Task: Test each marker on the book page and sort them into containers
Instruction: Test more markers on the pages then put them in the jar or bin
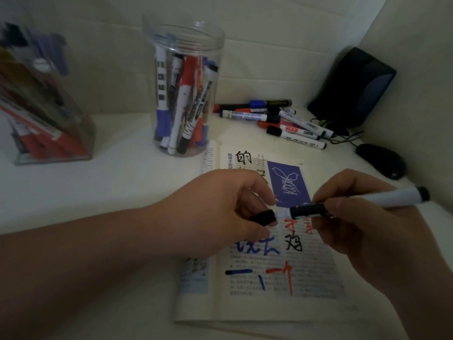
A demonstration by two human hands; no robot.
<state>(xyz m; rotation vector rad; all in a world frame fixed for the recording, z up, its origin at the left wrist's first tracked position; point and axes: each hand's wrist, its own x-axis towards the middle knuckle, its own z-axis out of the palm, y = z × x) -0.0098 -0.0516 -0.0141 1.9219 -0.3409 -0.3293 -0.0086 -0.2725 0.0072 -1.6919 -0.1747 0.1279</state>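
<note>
An open book [316,273] lies on the white surface, its page covered with black, blue and red test strokes. Above the page my right hand [362,224] grips a white marker [392,198] with a black collar, tip pointing left. My left hand [220,212] pinches the marker's black cap [263,217] just off the tip; cap and marker are apart. A pile of loose markers [277,119] lies behind the book. A clear round jar [183,45] stands upright with several markers in it. At far left a clear box [44,106], blurred, holds more markers.
A black mouse [382,160] with its cable sits at the right by the wall. A black pouch-like object [353,87] leans in the back right corner. White walls close the back and right sides.
</note>
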